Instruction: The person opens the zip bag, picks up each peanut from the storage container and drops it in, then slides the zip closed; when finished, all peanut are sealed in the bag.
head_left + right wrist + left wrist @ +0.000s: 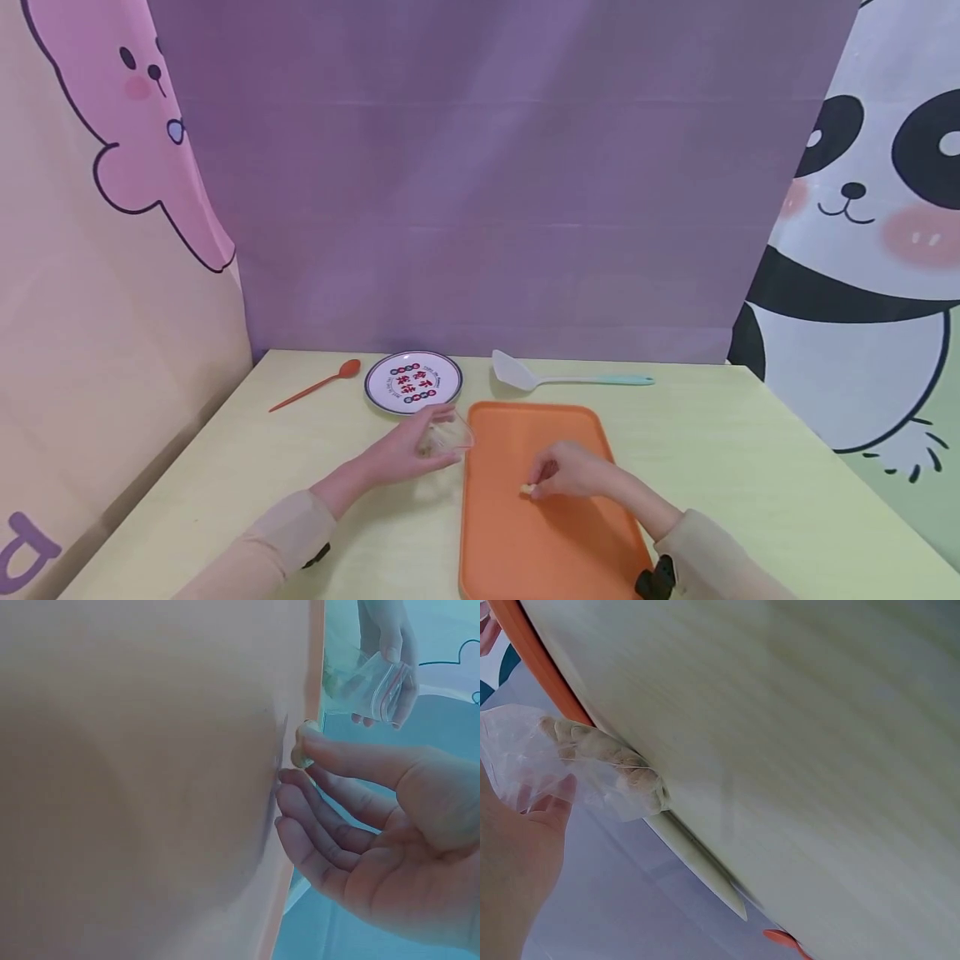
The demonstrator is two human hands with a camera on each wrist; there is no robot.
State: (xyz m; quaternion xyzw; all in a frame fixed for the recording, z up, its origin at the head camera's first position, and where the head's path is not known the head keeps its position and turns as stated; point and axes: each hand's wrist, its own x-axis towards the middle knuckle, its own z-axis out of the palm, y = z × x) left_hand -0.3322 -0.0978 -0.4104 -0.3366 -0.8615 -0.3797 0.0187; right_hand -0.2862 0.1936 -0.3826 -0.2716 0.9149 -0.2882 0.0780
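My left hand holds a clear zip bag beside the tray's left edge. Several tan, lumpy peanuts lie inside the bag in the left wrist view. With thumb and index finger, my right hand pinches one small peanut, tan and two-lobed, low over the orange tray. In the right wrist view its other fingers are loosely bent near the tray surface. Whether the peanut touches the tray I cannot tell.
Behind the left hand sits a white plate with red and blue print. To its left lies an orange-red spoon. A white spatula with a mint handle lies beyond the tray, and a purple backdrop closes the table's far side.
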